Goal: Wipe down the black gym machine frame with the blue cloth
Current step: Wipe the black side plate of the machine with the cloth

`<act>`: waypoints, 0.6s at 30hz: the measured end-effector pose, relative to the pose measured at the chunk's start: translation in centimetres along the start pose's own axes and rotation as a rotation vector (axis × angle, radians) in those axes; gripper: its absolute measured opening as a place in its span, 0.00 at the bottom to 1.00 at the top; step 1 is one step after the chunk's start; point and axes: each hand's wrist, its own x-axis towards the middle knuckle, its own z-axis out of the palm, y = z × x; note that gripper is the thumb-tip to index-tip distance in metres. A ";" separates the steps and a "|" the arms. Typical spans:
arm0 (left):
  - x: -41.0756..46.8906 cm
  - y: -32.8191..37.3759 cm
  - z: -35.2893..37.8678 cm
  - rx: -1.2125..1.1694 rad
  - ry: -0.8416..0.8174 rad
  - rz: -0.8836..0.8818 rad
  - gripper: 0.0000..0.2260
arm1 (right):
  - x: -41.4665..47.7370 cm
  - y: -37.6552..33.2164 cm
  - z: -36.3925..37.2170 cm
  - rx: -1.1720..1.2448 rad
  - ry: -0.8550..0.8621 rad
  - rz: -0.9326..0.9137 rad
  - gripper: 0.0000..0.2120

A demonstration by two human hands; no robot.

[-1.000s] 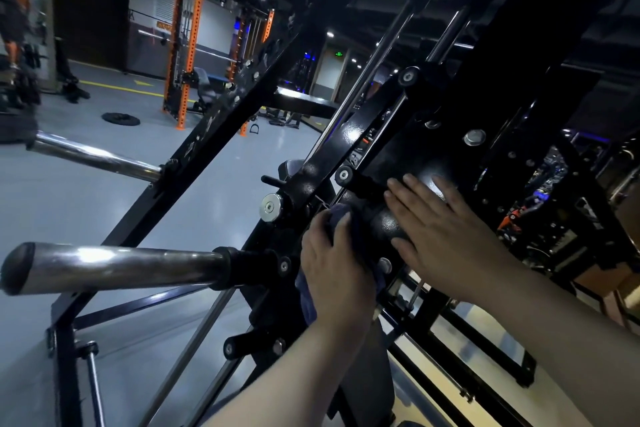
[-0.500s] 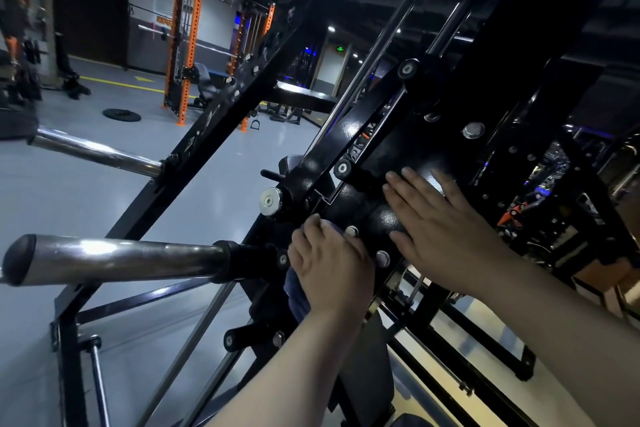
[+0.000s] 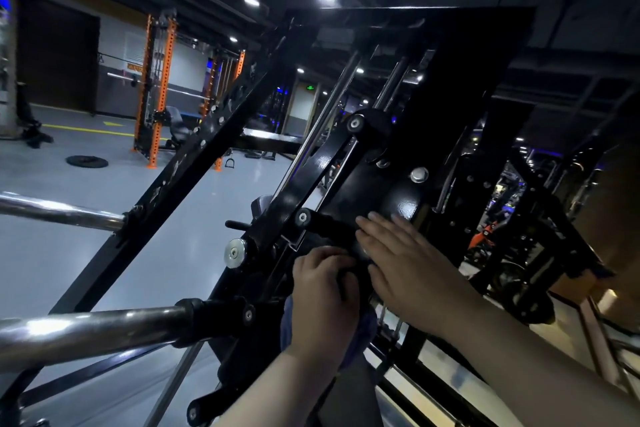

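gym floor (image 3: 86,253) | left hand (image 3: 323,302) grips blue cloth (image 3: 362,336) | right hand (image 3: 412,270) flat on black frame (image 3: 374,191)

Grey floor (image 3: 86,253): weight plate (image 3: 86,161) lying flat, orange rack (image 3: 154,107) standing.

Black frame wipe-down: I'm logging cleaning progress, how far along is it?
Done: cannot tell. In hand: left hand grips the blue cloth against the lower frame; right hand lies flat on the glossy plate. Left: likely the upper frame and diagonal beam.

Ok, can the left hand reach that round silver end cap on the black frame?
Likely yes: left hand, gripping the blue cloth, sits beside the round silver end cap, only black frame between.
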 end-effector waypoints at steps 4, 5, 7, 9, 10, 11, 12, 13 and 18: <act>3.1 2.5 0.8 -0.180 0.054 0.097 0.11 | -0.6 0.1 -0.7 0.345 0.113 0.177 0.28; 3.9 3.0 1.1 -0.203 0.094 0.073 0.11 | -0.8 0.1 -1.1 0.473 0.165 0.274 0.29; 4.6 3.1 1.6 -0.223 0.167 0.033 0.09 | -1.4 -0.7 -1.8 0.646 0.196 0.341 0.28; 4.1 2.4 1.8 -0.318 0.167 -0.033 0.09 | -1.9 -2.0 -1.8 0.582 0.108 0.213 0.28; 3.6 2.1 1.5 -0.402 0.145 -0.099 0.10 | -2.1 -2.5 -1.3 0.437 0.069 0.139 0.29; 3.1 2.0 1.0 -0.510 0.120 -0.171 0.12 | -2.2 -2.7 -0.8 0.278 0.039 0.103 0.31; 2.7 2.0 0.4 -0.628 0.092 -0.238 0.14 | -2.1 -2.8 -0.4 0.146 0.008 0.100 0.35; 2.5 2.0 -0.1 -0.721 0.064 -0.287 0.16 | -1.8 -2.8 -0.2 0.060 -0.029 0.111 0.39; 3.0 2.8 -1.4 -0.624 -0.044 -0.097 0.21 | 1.9 -1.7 -0.8 -0.119 0.058 0.149 0.24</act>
